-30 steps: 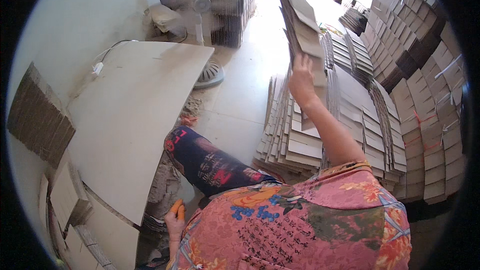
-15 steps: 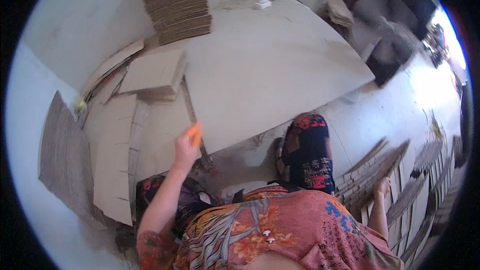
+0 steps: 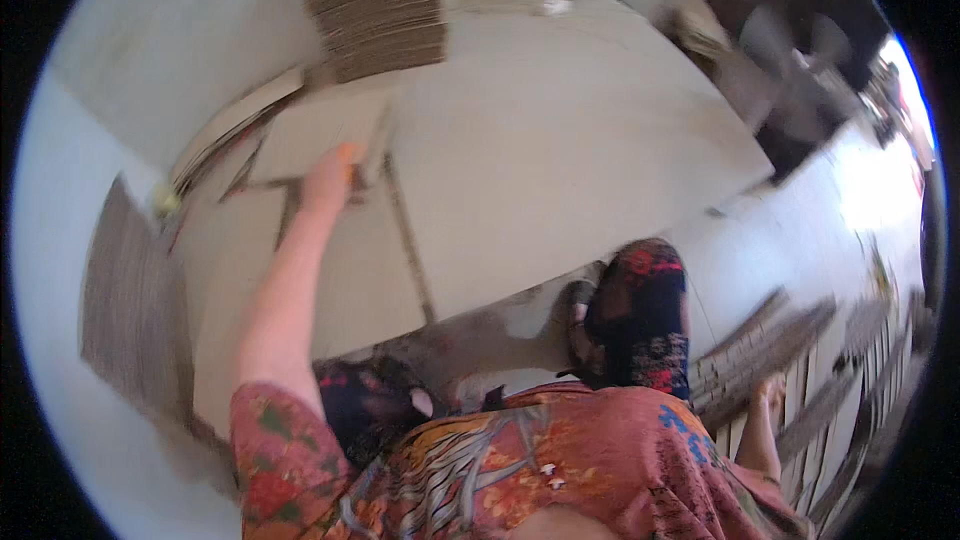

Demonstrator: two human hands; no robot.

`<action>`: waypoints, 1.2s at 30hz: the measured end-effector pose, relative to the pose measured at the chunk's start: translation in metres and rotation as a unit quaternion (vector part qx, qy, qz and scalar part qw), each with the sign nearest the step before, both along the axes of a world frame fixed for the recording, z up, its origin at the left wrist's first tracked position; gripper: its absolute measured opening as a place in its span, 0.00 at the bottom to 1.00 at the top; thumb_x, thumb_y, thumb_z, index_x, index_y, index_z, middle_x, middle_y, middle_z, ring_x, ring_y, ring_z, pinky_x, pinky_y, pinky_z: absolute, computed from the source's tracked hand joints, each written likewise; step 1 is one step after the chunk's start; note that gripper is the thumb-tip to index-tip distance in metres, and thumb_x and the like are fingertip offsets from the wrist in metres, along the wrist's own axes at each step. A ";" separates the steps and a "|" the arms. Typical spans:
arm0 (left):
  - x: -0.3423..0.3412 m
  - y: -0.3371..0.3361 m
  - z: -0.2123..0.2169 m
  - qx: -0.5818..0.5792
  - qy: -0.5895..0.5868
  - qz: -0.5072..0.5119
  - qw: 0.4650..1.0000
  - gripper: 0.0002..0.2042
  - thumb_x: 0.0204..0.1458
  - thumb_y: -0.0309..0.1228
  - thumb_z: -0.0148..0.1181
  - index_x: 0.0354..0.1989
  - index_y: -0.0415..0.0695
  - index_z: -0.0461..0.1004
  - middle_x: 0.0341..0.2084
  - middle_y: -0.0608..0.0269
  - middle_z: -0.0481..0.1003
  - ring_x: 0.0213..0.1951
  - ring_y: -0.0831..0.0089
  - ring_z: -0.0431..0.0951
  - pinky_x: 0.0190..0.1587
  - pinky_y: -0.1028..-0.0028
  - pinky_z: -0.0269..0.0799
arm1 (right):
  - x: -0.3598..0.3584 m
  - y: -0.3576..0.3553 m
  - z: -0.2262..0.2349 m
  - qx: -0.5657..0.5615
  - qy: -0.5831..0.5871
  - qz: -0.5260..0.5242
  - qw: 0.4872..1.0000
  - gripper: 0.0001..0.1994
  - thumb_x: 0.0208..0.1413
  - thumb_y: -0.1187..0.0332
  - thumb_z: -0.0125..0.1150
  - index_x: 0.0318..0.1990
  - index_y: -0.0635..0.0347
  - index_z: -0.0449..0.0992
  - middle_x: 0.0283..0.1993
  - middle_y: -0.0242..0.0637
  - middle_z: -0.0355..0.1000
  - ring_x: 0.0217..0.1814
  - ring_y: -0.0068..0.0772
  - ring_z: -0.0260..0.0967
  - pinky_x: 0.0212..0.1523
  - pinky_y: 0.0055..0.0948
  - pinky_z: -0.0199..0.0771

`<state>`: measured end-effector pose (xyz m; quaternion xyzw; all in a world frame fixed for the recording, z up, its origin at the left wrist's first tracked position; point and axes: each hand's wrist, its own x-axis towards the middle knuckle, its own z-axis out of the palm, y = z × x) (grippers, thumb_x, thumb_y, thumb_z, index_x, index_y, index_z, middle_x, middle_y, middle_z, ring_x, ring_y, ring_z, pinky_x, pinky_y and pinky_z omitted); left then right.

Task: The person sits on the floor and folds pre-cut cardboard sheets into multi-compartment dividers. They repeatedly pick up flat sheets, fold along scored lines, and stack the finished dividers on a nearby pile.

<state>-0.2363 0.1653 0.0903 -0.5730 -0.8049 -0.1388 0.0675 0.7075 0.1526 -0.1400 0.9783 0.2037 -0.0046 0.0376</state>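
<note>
At your far left, a grey-brown stack of sheets (image 3: pixel 135 290) leans on the wall, with a small yellowish thing (image 3: pixel 165 200) just beside its upper edge. Next come some thin sheets (image 3: pixel 240 120), propped at a slant against the wall. Your left arm reaches up and forward from its floral sleeve (image 3: pixel 285 450), and your left hand (image 3: pixel 325 183) is at the near edge of a pale cardboard stack (image 3: pixel 320 130). You have an orange covering (image 3: pixel 349 153) on that hand's finger; the fingers are bent and blurred, so I cannot tell how far they are open or whether they grip the stack. Behind it stands a tall brown stack (image 3: pixel 370 15), close to the wall. To the right of a narrow dark gap, a large pale board (image 3: pixel 580 140) spreads out, a white power strip (image 3: pixel 555 6) near its far edge. Your right knee (image 3: pixel 640 305), in dark patterned cloth, is just below the board's near edge. Farther right, your right hand (image 3: pixel 770 395) is low beside slotted cardboard sheets (image 3: pixel 765 345); its fingers look curled, but I cannot tell whether they hold anything. A fan (image 3: pixel 800 70) stands beyond the board's right corner.
</note>
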 end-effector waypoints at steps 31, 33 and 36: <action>0.178 -0.101 0.010 0.196 -0.369 -0.245 0.875 0.19 0.51 0.16 0.50 0.54 0.38 0.72 0.54 0.54 0.72 0.56 0.64 0.71 0.59 0.68 0.66 | -0.381 0.020 0.217 0.361 0.653 0.468 0.473 0.16 0.63 0.69 0.52 0.57 0.64 0.69 0.50 0.43 0.73 0.47 0.35 0.75 0.43 0.30 0.77; 0.226 -0.117 0.020 0.168 -0.191 -0.389 0.885 0.19 0.51 0.15 0.50 0.53 0.36 0.72 0.55 0.52 0.70 0.56 0.61 0.72 0.60 0.67 0.64 | -0.430 0.001 0.236 0.246 0.838 0.346 0.344 0.15 0.63 0.67 0.53 0.54 0.64 0.70 0.49 0.43 0.74 0.46 0.35 0.75 0.43 0.33 0.79; 0.258 -0.156 -0.001 0.059 -0.437 -0.341 0.830 0.19 0.55 0.23 0.55 0.57 0.39 0.69 0.55 0.51 0.70 0.57 0.57 0.70 0.60 0.64 0.65 | -0.472 -0.010 0.228 0.205 0.900 0.258 0.286 0.11 0.62 0.68 0.55 0.47 0.64 0.75 0.46 0.40 0.75 0.45 0.33 0.76 0.43 0.31 0.77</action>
